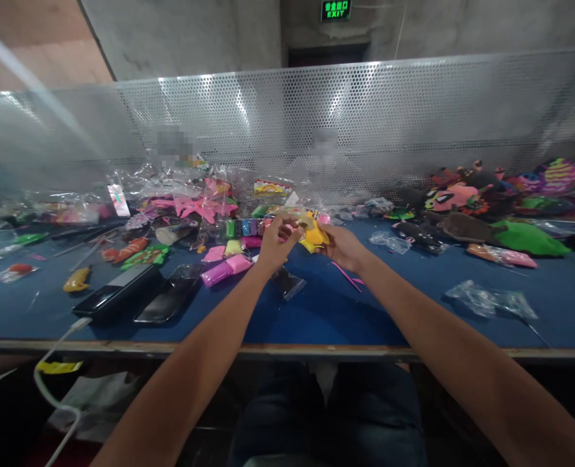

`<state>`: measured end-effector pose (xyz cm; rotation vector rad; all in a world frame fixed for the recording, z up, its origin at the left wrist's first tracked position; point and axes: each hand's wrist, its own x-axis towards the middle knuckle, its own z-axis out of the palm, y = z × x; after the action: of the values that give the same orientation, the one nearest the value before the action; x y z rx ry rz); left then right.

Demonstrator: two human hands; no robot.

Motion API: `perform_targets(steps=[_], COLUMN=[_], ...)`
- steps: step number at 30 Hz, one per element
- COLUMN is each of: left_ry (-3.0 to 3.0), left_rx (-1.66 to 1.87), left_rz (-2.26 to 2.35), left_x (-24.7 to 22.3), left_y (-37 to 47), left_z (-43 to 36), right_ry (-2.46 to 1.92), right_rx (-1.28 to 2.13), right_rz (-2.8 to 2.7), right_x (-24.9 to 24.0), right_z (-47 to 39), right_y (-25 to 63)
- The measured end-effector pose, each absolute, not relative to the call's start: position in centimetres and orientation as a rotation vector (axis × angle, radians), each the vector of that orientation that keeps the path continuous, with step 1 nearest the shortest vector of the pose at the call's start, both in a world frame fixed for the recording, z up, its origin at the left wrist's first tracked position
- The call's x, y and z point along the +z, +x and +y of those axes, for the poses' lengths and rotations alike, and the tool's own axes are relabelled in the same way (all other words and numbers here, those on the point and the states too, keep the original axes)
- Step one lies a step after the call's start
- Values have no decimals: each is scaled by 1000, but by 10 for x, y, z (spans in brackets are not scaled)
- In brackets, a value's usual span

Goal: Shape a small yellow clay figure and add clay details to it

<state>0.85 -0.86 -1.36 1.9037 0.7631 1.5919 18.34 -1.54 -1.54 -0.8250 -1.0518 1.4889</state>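
A small yellow figure (315,237) is held up over the middle of the blue table. My right hand (343,248) grips it from the right side. On its left, my left hand (278,243) has its fingers curled, with thumb and fingertips at the figure's edge. Just left of my hands lie pink and purple packets (226,269) and a row of small coloured packets (248,227). A clear bag with dark contents (287,283) rests below my left hand. Thin pink strips (346,277) lie below my right hand.
A black power bank (117,295) with a white cable and a dark phone (169,295) lie at the left front. Plush-like toys (463,201) crowd the back right, near a clear plastic bag (492,301). A perforated metal screen (248,123) stands behind the table.
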Motion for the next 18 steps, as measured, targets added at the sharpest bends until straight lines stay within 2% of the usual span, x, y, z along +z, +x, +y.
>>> perform_targets(steps=[18], left_ry=[1890], left_rx=[1724], left_rz=[892], left_x=[-12], left_y=[13], left_z=[-16], right_ry=[-758], right_rx=[1454], right_rz=[-1073], right_x=[-15], right_z=[-19], right_y=[177])
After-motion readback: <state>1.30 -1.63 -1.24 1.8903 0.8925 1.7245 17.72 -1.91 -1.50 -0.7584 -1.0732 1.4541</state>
